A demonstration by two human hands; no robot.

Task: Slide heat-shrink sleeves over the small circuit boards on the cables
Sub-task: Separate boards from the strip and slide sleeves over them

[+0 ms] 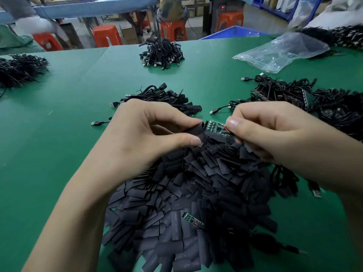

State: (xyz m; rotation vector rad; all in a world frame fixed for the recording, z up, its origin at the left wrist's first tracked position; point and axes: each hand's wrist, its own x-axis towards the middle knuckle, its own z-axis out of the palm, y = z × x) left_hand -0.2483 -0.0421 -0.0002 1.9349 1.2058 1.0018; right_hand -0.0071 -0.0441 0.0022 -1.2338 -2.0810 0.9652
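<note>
The person's bare left hand (141,134) and bare right hand (275,132) have short, closely trimmed fingernails, and the left forearm (78,213) and right forearm (341,173) run uncovered to the edge of view.

The bare left forearm (78,203) and right forearm (337,169) reach forward from the lower corners, angling inward. The left hand (145,132) curls, thumb and forefinger pinching a flat black heat-shrink sleeve (195,130). The right hand (275,132) faces it, thumb and curled fingers pinching one end of a small green circuit board (215,126).
</note>
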